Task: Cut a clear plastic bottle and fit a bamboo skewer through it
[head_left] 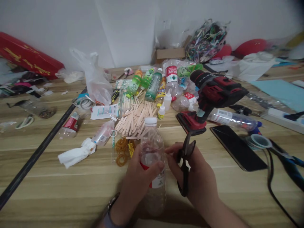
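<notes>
Left hand grips clear, white-capped plastic bottle, likely steadying it; beside it, right hand holds black-handled metal scissors, fingertips seemingly freed.

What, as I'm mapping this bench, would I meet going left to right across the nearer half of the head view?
White wad, rubber bands, clear bottle in the left hand, scissors in the right hand, black phone.

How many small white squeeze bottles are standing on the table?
2. The taller bottle stands right of the wooden sticks; the shorter bottle, with a yellowish label, stands just nearer the camera. Another may be partly hidden behind the drill.
</notes>
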`<state>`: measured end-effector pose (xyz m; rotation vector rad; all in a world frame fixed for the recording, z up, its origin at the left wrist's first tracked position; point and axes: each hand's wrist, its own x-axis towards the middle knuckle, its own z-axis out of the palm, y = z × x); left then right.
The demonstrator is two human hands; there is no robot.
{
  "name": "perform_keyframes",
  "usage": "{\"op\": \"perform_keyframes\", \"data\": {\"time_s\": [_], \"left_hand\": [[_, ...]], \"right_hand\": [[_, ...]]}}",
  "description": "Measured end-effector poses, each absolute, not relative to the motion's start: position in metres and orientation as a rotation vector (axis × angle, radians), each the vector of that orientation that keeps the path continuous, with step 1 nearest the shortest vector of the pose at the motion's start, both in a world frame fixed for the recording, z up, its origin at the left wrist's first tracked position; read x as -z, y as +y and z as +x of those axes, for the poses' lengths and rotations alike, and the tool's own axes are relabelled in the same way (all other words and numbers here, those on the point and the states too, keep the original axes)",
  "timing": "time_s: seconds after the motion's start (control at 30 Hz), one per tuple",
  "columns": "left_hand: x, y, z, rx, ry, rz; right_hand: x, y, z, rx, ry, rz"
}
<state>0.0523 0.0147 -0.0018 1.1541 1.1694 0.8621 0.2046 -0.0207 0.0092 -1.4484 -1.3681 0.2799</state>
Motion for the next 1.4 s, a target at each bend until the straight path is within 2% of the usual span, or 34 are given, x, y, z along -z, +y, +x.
{"op": "perform_keyframes", "data": {"time_s": [0.2,0.47,0.77,1.4], "left_hand": [[0.003,0.014,0.055,-0.876,1.179,1.123],[0.003,0.022,0.055,-0.872,1.007,0.862],[0.011,0.028,0.049,-0.89,0.797,0.54],[0.01,0.028,0.052,-0.903,0.769,0.662]], "right_hand": [[-0.005,-0.017,0.207,-0.207,-1.415,-1.51],[-0.01,-0.01,0.218,-0.412,-1.371,-1.432],[0.012,-0.007,0.262,-0.252,-1.431,-1.688],[-0.018,0.017,0.22,-1.091,-1.206,-1.302]]}}
